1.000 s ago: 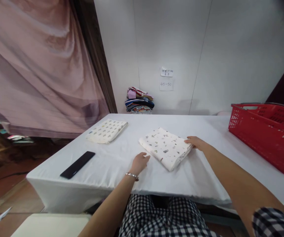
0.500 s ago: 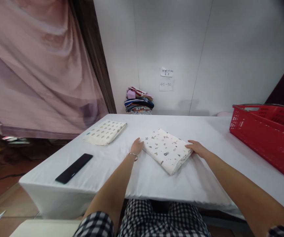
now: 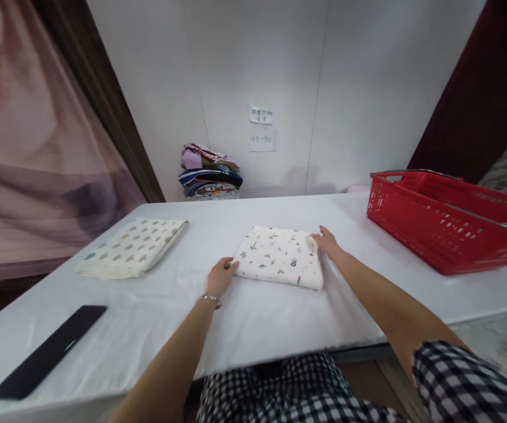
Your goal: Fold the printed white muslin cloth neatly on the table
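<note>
A folded white cloth (image 3: pixel 275 255) with small printed motifs lies flat on the white-covered table. My left hand (image 3: pixel 221 275), with a bracelet at the wrist, has its fingers curled at the cloth's near left corner. At the far right corner, the fingers and thumb of my right hand (image 3: pixel 326 241) close on the edge, where a small part of the fabric is lifted. Farther left lies another folded cloth (image 3: pixel 134 248), cream with a pattern of coloured cloud-like shapes.
A black flat slab (image 3: pixel 48 352) lies on the table (image 3: pixel 165 335) at the near left. On the right stands a red plastic basket (image 3: pixel 416 226). Against the wall rises a stack of folded fabrics (image 3: pixel 211 173), left of two paper signs (image 3: pixel 262 140).
The white cloth has turned so its near edge runs more nearly parallel to the table front. Both hands have moved with it. My view has swung right, showing more of the basket.
</note>
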{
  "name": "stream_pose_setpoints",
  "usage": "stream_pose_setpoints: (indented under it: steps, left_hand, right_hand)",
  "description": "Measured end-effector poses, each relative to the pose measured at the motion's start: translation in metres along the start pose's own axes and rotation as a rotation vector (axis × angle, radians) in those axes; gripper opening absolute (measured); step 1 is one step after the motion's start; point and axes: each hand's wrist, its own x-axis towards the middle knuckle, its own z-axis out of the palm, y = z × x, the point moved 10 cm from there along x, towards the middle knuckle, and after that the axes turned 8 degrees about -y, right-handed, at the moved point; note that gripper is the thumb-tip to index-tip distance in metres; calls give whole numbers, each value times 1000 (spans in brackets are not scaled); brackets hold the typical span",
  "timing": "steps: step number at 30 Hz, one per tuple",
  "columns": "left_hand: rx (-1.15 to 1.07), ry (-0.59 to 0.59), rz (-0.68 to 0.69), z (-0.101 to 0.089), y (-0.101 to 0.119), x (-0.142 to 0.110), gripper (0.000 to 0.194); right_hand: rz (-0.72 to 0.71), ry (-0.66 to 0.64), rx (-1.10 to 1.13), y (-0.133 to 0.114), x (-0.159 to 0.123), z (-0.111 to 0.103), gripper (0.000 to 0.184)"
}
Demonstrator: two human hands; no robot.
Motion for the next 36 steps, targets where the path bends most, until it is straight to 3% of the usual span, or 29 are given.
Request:
stream_pose_setpoints:
  steps: [3,8,11,16,19,23,32,36]
  left_hand:
    - [-19,25,14,-2,4,-3,40]
    - [-22,2,-1,2,6,2,46]
    - [3,13,-2,3,7,5,46]
    - [54,56,16,3,9,3,46]
    - [79,77,41,2,10,-1,47]
    - [83,76,60,1,13,-5,46]
    - [151,76,103,2,21,-6,40]
    - [172,80,116,3,19,-5,39]
  right_hand:
    - [54,27,6,12,-35,-5,59]
    - [219,-91,81,37,-105,-9,63]
    - [237,-121,87,35,-129,-9,60]
    - [75,-116,-138,3,-129,-5,29]
    - [21,-118,-296,-7,-122,-1,33]
    - [38,-124,-398,-2,-113,4,32]
    - [52,-55,-256,3,-109,-2,18]
    - [147,-121,-165,17,-112,2,19]
